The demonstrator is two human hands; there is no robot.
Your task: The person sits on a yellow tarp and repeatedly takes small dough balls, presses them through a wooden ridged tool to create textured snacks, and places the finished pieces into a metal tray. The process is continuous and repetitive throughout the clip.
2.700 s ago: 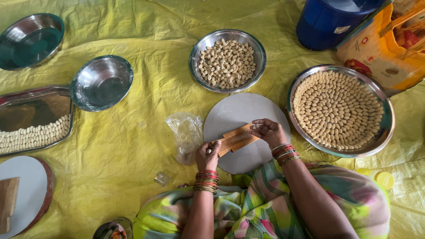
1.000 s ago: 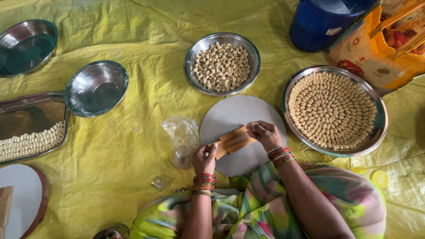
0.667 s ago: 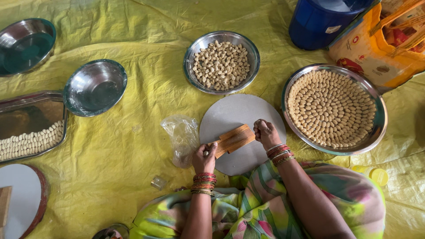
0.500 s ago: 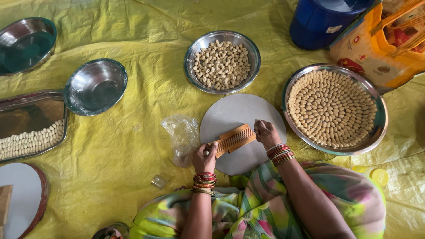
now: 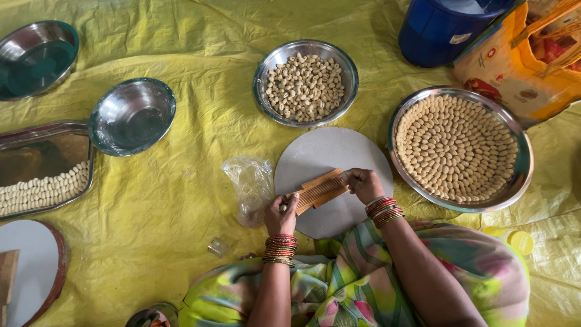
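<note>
Left hand [image 5: 281,213]: fingers curled narrow around the near end of a ridged wooden comb-board [image 5: 319,190], thumb on top. Right hand [image 5: 362,183]: fingers folded tight against the far end of the same board; whether a dough piece sits under them cannot be told. Both wrists ringed with red and gold bangles [image 5: 281,248], forearms reaching forward from a lap draped in green, pink and yellow patterned cloth [image 5: 339,290].

Comb-board: light brown, rectangular, fine parallel grooves across its face, lying tilted on a round grey board [image 5: 327,151] right in front of the lap.

Just beyond the grey board, a round steel bowl [image 5: 265,91] heaped loosely with small pale shaped dough pieces [image 5: 305,85]. To the right, touching the grey board's edge, a wide steel plate [image 5: 523,175] filled with similar pieces [image 5: 454,148] laid in neat concentric rings. To the left, a crumpled clear plastic bag [image 5: 251,184] beside the left hand. Farther left, an empty steel bowl [image 5: 132,115], another empty steel dish [image 5: 36,57] at the top corner, and a steel tray [image 5: 36,145] with rows of pale pieces [image 5: 39,191] along its near side. At the top right, a blue drum [image 5: 442,30] and a yellow printed bag [image 5: 514,66]. Under everything, a yellow plastic sheet [image 5: 151,230].
</note>
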